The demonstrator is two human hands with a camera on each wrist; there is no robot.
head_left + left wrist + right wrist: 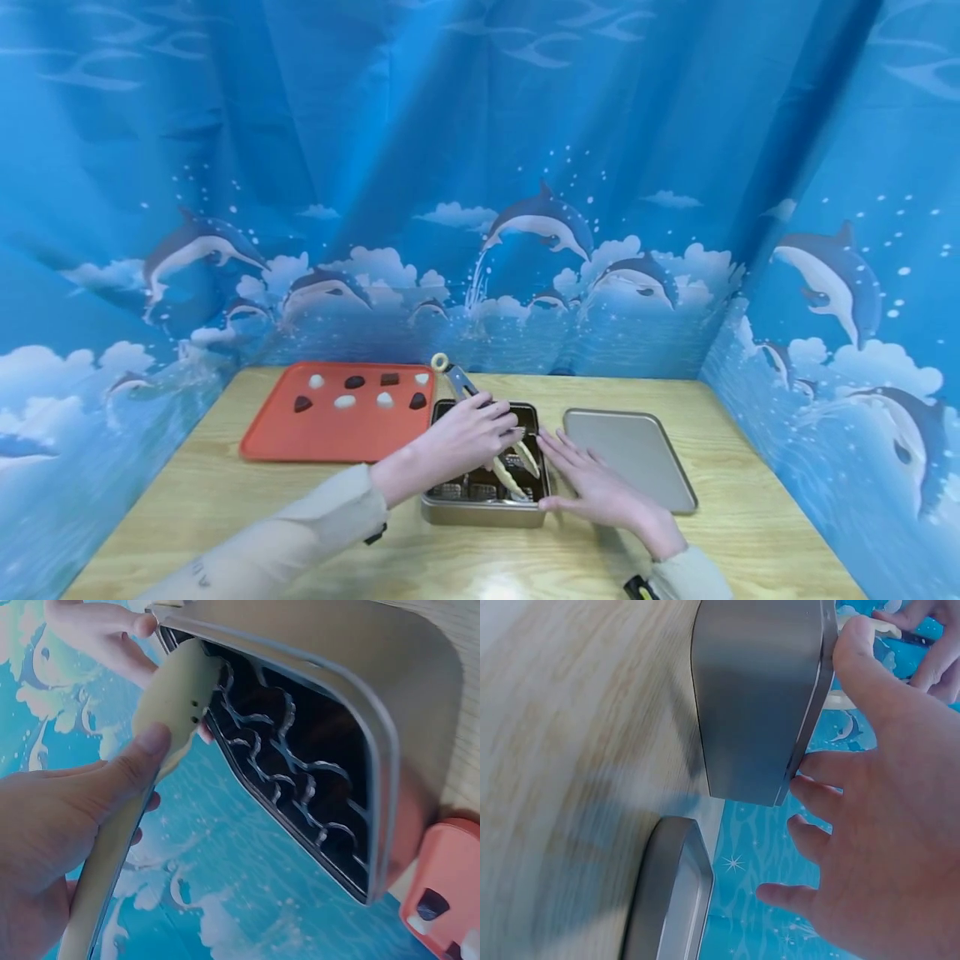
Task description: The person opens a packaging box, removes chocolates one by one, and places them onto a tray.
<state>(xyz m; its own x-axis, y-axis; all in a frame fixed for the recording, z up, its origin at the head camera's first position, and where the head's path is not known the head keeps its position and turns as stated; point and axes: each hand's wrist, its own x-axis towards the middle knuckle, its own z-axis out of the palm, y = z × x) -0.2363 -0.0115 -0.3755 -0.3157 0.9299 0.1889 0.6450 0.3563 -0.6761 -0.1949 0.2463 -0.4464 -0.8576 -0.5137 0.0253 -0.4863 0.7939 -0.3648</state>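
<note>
My left hand (468, 432) grips a pair of tongs (460, 382) with a metal handle and cream tips. The tips slant down into the right part of a metal tin (487, 515), spread apart in the head view. Whether anything lies between them I cannot tell. Inside the tin sits a dark insert split into compartments by wavy dividers (301, 761). With fingers spread and fairly straight, my right hand (600, 493) touches the tin's right rim; its thumb rests near the front corner, also seen in the right wrist view.
To the left lies a red tray (330, 437) bearing several dark and white chocolate-like pieces, among them a white one (345, 402) and a brown square (389, 379). A flat metal lid (630, 454) lies right of the tin. A blue dolphin curtain (420, 167) surrounds the wooden table (750, 533).
</note>
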